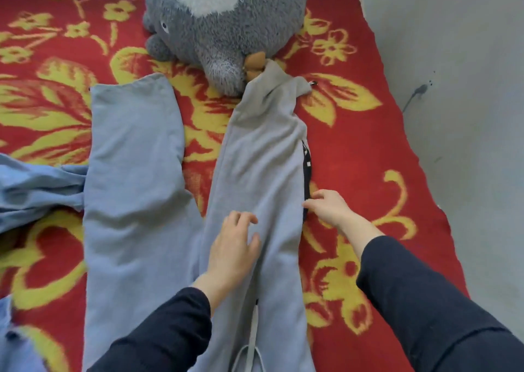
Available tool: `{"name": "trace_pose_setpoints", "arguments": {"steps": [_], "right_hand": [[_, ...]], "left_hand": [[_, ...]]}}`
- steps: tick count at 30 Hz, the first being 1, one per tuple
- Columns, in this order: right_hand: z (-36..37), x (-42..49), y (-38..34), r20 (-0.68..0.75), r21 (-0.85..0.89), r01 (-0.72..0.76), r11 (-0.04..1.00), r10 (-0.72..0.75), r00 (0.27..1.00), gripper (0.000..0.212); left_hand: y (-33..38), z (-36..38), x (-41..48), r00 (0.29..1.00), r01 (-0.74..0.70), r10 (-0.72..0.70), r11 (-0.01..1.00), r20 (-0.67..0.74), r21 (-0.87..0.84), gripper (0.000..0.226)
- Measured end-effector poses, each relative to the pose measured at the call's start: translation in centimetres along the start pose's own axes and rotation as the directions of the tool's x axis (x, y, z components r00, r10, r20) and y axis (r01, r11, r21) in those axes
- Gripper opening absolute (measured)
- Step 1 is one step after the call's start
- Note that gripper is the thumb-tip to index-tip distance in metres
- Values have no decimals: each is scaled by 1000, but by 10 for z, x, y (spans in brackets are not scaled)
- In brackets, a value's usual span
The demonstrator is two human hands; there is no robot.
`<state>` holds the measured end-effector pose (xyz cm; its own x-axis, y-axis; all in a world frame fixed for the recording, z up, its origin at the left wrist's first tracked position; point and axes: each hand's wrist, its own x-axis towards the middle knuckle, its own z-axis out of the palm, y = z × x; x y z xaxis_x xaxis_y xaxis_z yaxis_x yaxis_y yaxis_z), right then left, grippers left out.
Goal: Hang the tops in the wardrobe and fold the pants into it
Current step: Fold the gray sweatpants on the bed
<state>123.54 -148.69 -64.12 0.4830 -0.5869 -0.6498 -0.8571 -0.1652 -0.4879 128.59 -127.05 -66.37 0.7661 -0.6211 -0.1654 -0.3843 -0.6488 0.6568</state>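
While both my dark-sleeved forearms reach forward over the blanket (368, 144), my left hand (232, 246) lies palm-down on the grey pants (133, 201), fingers loosely spread, slightly bent, gripping nothing. My right hand (326, 208) sits at the same leg's outer edge, fingers nearly straight, tips touching the dark side stripe (307, 173). The pants lie flat, legs apart; the far cuff touches the plush toy (224, 31).
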Motion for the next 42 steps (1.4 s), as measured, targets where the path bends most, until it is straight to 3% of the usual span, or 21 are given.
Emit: {"name": "trace_pose_setpoints", "arguments": {"steps": [4,11,14,16,18,21,24,25,27,29,31,34,37,40,42], "right_hand": [[20,-30,39,10,68,-4,998,3,1000,37],[43,-76,78,36,102,57,993,-61,997,31],[59,-96,93,73,135,53,989,-63,995,23],[72,-105,105,88,139,68,988,-81,993,24],[79,-114,107,93,154,90,984,-105,990,25],[86,-119,107,95,182,82,980,-101,990,15],[91,-124,104,109,214,61,975,-86,990,27],[91,-126,105,69,221,42,974,-59,996,27],[84,-131,116,-43,173,6,985,1,999,28],[75,-139,135,-148,98,-92,991,106,983,23],[69,-145,150,-118,235,-167,958,199,973,15],[76,-151,144,-20,467,-195,863,231,973,6],[82,-154,122,-51,498,-159,852,213,976,13],[87,-164,90,-25,507,-146,850,184,983,17],[92,-173,68,-23,521,-98,848,128,991,21]], "left_hand": [[5,34,-70,988,83,-73,994,139,-67,9],[12,73,-173,938,206,-172,975,302,-85,21],[17,88,-198,937,184,-201,979,286,88,41],[29,97,-210,925,166,-247,946,290,277,65],[40,106,-216,914,197,-304,911,268,363,77],[50,114,-218,902,258,-361,891,238,375,68],[53,114,-220,870,241,-400,855,287,460,47],[52,112,-222,868,226,-384,870,315,439,35],[46,107,-230,864,243,-309,947,397,209,5],[41,99,-245,820,314,-232,947,523,-71,20],[40,95,-259,794,358,-174,908,582,-217,16],[34,89,-269,806,371,-170,891,566,-261,4],[30,82,-275,847,384,-292,914,445,-131,15],[25,66,-284,835,486,-339,824,434,-292,23],[20,44,-287,758,627,-338,613,559,-481,12]]}}
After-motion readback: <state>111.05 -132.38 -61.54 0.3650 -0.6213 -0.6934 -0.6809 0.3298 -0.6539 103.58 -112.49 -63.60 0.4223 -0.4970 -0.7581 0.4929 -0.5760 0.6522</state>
